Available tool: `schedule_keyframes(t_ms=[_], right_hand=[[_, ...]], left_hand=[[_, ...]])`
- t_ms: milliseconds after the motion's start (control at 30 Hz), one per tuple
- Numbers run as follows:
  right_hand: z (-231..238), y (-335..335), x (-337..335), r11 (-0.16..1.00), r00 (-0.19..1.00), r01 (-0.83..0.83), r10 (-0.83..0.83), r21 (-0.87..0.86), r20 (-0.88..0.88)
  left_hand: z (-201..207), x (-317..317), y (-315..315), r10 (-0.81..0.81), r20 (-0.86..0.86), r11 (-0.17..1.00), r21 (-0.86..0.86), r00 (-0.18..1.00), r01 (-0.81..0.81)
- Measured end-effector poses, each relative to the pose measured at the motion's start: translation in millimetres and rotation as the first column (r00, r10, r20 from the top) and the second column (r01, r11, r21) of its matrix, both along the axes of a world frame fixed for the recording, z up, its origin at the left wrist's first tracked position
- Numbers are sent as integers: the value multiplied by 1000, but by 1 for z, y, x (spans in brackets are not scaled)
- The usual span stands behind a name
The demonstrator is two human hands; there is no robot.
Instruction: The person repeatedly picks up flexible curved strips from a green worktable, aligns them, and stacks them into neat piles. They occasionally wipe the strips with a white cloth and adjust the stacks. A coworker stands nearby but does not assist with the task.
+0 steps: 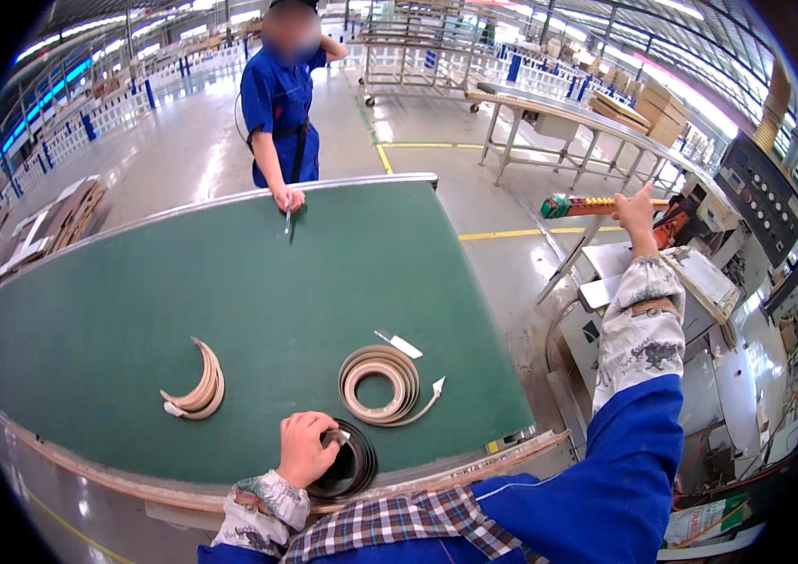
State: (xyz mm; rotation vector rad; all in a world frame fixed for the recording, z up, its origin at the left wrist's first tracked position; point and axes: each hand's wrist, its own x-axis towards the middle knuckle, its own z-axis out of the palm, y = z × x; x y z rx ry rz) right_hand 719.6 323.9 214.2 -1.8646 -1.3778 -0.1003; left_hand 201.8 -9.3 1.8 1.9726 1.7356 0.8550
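The left hand (306,448) is curled closed over the upper edge of a dark coil of strip (350,465), which lies flat on the green table (135,310) just inside its near metal edge; the fingers cover part of the coil, so how tightly it is pinched is hard to make out. Just beyond it lies a tan coil of strip (379,383), its loose tail running out to the right and ending in a white tip, and a small white and grey piece (399,344) rests just above that coil. Well to the left lies a tan crescent-shaped bundle of strip (197,387), partly unwound. The right hand (636,209) is raised far to the right, off the table, with its fingers against an orange pendant control box (596,206) with coloured buttons; whether it clasps the box or only presses it cannot be told. Behind it stands a grey control cabinet (761,197), bent by the lens rim. At the far edge of the table a person in blue work clothes (278,108) rests a hand on the rim, holding a thin tool too small to identify.
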Motion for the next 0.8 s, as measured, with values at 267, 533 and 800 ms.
schedule_keyframes(t_ms=[267,533,800], right_hand=[[10,16,-15,987,984,143,-149,68,101],[1,-28,-82,931,936,-340,349,132,-52],[-101,-233,-319,-87,85,-948,860,-307,-504]], left_hand=[[2,-6,-5,-24,110,998,-63,994,31],[16,6,1,-164,45,962,228,985,150],[7,-17,-9,45,676,945,-267,736,188]])
